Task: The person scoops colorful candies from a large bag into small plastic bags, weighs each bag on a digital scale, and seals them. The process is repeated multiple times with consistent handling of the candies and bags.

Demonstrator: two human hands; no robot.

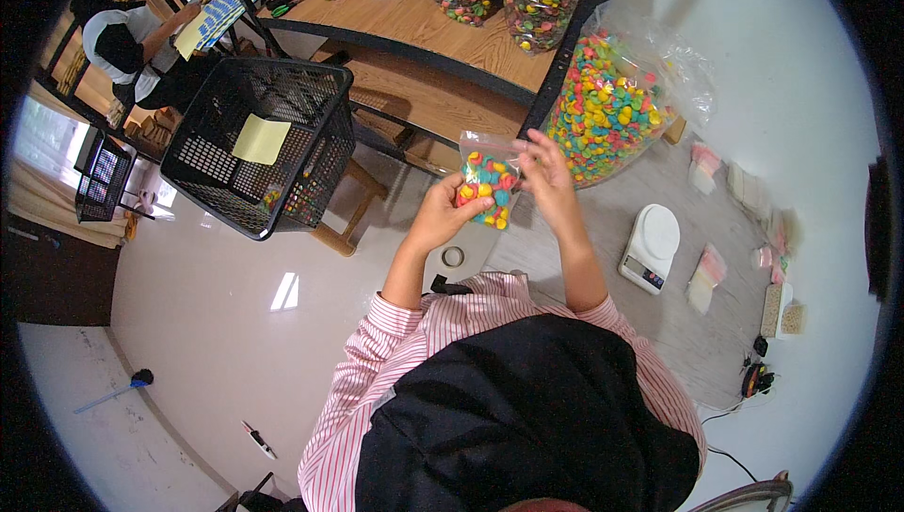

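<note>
My left hand [445,214] holds a small clear zip bag [487,190] filled with red, yellow and blue-green curled pieces, thumb across its lower front. At the bag's upper right is my right hand [547,173], fingers apart and slightly blurred; whether its fingertips touch the bag's edge is hard to tell. Beyond that hand, a large clear plastic sack [607,109] full of the same coloured pieces leans by the shelf. On the grey wood-look surface to the right lies a white digital scale [650,247].
Left stands a black plastic basket [258,74] with a yellow paper and small filled bags inside. A wooden shelf [424,28] holds filled containers. Stacks of empty zip bags [706,279] lie right of the scale. A tape roll [453,256] is near my left forearm. A co-worker [134,53] works at upper left.
</note>
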